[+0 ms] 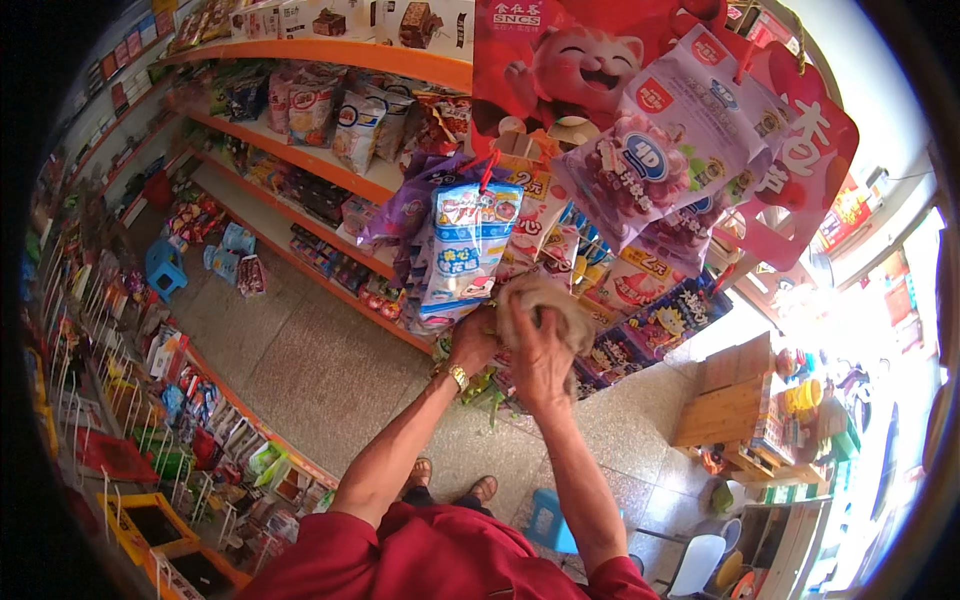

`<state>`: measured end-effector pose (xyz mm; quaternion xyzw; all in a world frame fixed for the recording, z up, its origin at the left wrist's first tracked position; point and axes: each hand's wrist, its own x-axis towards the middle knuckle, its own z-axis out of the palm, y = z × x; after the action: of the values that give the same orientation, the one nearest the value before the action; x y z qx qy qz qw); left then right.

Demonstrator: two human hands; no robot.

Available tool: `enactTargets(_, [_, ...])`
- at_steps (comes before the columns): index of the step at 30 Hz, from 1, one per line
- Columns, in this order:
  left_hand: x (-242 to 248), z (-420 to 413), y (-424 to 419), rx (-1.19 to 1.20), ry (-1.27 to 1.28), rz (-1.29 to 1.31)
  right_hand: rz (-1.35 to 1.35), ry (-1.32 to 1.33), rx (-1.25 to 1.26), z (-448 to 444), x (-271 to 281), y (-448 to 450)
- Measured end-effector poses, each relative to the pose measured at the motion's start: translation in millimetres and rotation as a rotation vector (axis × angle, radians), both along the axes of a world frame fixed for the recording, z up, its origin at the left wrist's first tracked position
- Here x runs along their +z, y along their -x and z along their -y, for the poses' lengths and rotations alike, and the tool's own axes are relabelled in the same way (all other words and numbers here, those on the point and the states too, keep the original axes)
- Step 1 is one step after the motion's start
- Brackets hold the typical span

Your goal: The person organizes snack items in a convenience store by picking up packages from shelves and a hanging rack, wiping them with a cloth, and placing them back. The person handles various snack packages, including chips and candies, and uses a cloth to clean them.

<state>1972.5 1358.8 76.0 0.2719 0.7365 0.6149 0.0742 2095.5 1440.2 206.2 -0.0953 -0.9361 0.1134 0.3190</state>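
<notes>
My right hand (538, 364) grips a bunched beige cloth (574, 319) in front of a display of hanging snack bags. Close beside it, my left hand (472, 349), with a gold watch (457, 375) on the wrist, reaches in under a blue-and-white snack bag (469, 251). The fingers of that hand are partly hidden, so whatever they touch cannot be made out. Green packaging (487, 394) shows just below the left hand. Pale purple grape-printed bags (652, 150) hang above and to the right. Dark purple packets (664, 322) hang right of the cloth.
Orange-edged shelves (300, 161) with snack bags stand at the upper left. Another goods rack (217, 390) lines the left side. Blue plastic stools stand on the floor, one far left (166, 268) and one near my feet (551, 521). A wooden crate (724, 397) is at the right.
</notes>
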Motion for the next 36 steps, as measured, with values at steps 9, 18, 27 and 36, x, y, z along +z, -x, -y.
enactTargets(9, [-9,-5,11,-0.335,0.233,-0.111,-0.009,0.093,-0.035,-10,-118,-39])
enactTargets(18, [-161,-20,35,-0.277,0.012,0.257,0.320,0.468,-0.259,-30,-180,-86])
enactTargets(27, [-139,0,13,-0.402,-0.681,1.025,0.267,0.830,-0.338,-11,-254,-209])
enactTargets(36, [-91,17,12,-0.141,-0.933,2.001,0.179,1.242,-0.386,38,-211,-258])
